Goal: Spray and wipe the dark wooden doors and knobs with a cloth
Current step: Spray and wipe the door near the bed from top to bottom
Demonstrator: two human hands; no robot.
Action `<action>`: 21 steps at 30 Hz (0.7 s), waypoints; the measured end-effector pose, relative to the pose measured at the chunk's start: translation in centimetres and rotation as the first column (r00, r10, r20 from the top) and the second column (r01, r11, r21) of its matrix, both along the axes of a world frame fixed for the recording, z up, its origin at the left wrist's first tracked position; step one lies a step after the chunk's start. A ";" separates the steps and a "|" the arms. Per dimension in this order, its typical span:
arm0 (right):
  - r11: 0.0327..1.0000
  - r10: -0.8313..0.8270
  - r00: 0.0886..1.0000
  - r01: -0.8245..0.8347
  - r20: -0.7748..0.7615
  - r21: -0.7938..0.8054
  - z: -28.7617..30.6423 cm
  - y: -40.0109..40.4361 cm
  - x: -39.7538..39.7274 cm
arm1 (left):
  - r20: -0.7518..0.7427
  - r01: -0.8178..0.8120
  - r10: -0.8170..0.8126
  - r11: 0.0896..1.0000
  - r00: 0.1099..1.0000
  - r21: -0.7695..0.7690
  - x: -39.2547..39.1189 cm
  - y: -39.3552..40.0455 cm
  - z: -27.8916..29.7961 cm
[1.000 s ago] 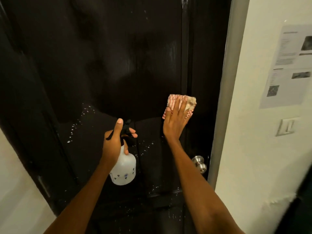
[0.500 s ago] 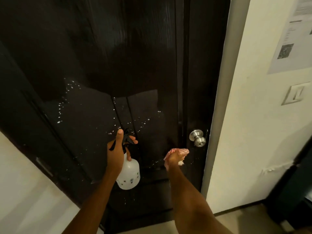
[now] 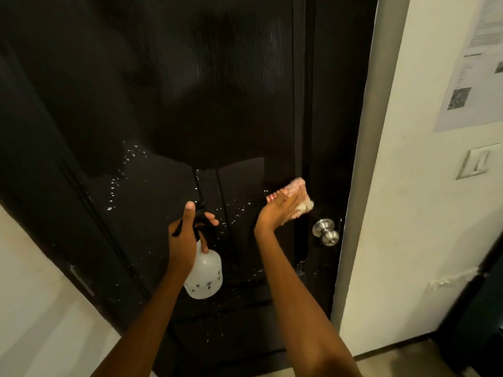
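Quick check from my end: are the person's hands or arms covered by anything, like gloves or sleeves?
No. The left hand and right hand are bare, with no gloves. Both forearms are uncovered as far as the frame's bottom edge, so no sleeves show. I see no watch, bracelet or rings.

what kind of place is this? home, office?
Likely an indoor hallway or entry, perhaps a rental or shared building: a dark wooden door with a round metal knob, a wall light switch, and a printed notice with a QR code.
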State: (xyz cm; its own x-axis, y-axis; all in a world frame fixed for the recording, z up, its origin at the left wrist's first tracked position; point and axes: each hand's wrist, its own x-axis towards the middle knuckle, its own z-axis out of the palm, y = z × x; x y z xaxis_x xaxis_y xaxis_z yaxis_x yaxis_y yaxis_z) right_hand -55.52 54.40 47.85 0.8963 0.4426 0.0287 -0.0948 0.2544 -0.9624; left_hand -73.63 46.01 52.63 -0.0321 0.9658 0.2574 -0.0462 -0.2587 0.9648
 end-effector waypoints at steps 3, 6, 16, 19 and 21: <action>0.999 -0.008 0.957 -0.006 0.291 0.046 3.6 -1.1 0.5 | -0.002 0.031 -0.031 1.000 1.000 -0.001 0.1 0.7 0.9; 0.998 0.057 0.889 -0.036 0.455 -0.054 0.2 -1.0 2.2 | -0.014 0.038 -0.039 0.999 0.999 -0.022 1.3 1.3 0.8; 0.983 0.119 0.793 -0.011 0.597 -0.182 -5.6 -1.5 2.2 | -0.043 -0.061 0.059 0.997 0.997 -0.047 2.4 2.2 0.3; 0.989 0.136 0.584 -0.027 0.800 -0.148 0.2 0.4 2.8 | 0.016 -0.052 0.052 0.999 0.998 0.003 1.7 2.4 2.0; 0.994 0.106 0.463 -0.022 0.880 -0.109 4.5 1.6 2.0 | 0.050 -0.059 0.056 0.996 0.997 0.060 1.0 2.8 3.0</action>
State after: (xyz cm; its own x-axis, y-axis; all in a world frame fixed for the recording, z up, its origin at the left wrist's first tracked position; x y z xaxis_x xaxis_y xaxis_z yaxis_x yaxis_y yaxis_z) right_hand -53.47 56.01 52.33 0.3801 0.5361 0.7537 0.8033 0.2125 -0.5563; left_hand -72.66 48.77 55.67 -0.1008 0.9444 0.3128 -0.0755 -0.3208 0.9441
